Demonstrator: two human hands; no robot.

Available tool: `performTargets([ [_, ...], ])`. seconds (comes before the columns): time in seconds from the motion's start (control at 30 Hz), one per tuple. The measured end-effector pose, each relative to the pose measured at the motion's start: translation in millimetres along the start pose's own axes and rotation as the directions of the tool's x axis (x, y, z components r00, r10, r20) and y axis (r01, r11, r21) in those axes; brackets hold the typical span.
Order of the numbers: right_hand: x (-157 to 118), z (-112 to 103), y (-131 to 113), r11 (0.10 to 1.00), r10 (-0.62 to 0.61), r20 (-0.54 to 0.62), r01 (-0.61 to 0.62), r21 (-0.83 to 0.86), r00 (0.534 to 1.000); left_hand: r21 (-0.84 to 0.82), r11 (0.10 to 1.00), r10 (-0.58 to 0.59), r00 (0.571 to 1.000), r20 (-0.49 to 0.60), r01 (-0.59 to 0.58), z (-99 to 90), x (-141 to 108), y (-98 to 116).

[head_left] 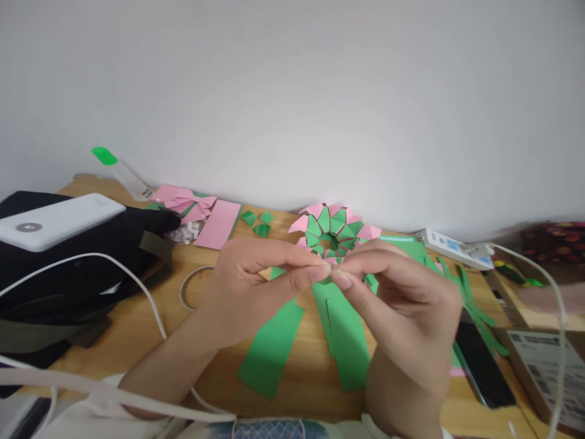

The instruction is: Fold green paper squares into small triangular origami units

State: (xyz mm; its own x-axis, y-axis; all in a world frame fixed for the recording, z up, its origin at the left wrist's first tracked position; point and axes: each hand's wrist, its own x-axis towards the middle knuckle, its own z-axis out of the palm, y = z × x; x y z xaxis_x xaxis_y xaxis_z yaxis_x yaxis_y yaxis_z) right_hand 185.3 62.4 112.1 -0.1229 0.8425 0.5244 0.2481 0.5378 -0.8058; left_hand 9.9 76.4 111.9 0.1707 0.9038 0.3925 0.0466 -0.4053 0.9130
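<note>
My left hand and my right hand meet at the fingertips above the middle of the table. Each pinches thumb against forefinger. A small bit of green shows between the tips, mostly hidden, too small to name. Just behind my hands lies a ring of folded green and pink paper, its near side partly covered by my fingers. Beneath them, flat green paper strips overlap on the wood, with another green strip to their left.
At left, a white power bank rests on a black bag. Pink paper and green folded pieces lie behind. A phone, power strip and cardboard box are at right. White cables cross the foreground.
</note>
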Motion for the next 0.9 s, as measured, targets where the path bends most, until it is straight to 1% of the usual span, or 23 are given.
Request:
performTargets([
  [0.17,2.5,-3.3,3.9,0.998,0.047,0.040,-0.048,0.043,0.998,-0.058,0.997,-0.045,0.999,-0.003,0.044,-2.0,2.1,-4.3],
  [0.3,3.2,-5.2,5.6,0.999,0.042,0.006,-0.042,0.009,0.999,-0.088,0.992,-0.087,0.996,0.021,0.089,-0.5,3.1,-5.9],
  [0.37,3.0,-4.3,5.6,0.999,0.043,0.008,-0.043,0.000,0.999,-0.110,0.988,-0.103,0.994,0.036,0.107,1.2,3.7,-5.9],
  [0.43,3.0,-2.8,5.8,0.998,0.052,0.023,-0.053,0.016,0.998,-0.109,0.989,-0.100,0.995,0.026,0.102,3.0,4.1,-5.8],
  [0.57,3.9,-0.2,6.7,0.997,0.061,0.031,-0.062,0.043,0.998,-0.058,0.995,-0.078,0.996,-0.036,0.075,4.7,3.7,-5.8],
  [0.67,4.6,0.1,6.1,0.996,0.067,0.044,-0.070,0.056,0.997,-0.070,0.994,-0.083,0.996,-0.038,0.080,4.6,3.2,-6.2],
  [0.73,4.7,0.2,5.2,0.994,0.089,0.042,-0.092,0.066,0.995,-0.115,0.986,-0.126,0.992,-0.016,0.123,4.8,3.6,-6.6],
  [0.77,4.6,0.5,5.0,0.991,0.111,0.029,-0.113,0.071,0.993,-0.152,0.974,-0.168,0.986,0.010,0.168,5.2,3.9,-6.7],
  [0.9,4.0,3.0,6.3,0.972,0.215,-0.060,-0.208,0.114,0.975,-0.291,0.880,-0.354,0.926,0.128,0.376,9.2,5.0,-7.4],
])
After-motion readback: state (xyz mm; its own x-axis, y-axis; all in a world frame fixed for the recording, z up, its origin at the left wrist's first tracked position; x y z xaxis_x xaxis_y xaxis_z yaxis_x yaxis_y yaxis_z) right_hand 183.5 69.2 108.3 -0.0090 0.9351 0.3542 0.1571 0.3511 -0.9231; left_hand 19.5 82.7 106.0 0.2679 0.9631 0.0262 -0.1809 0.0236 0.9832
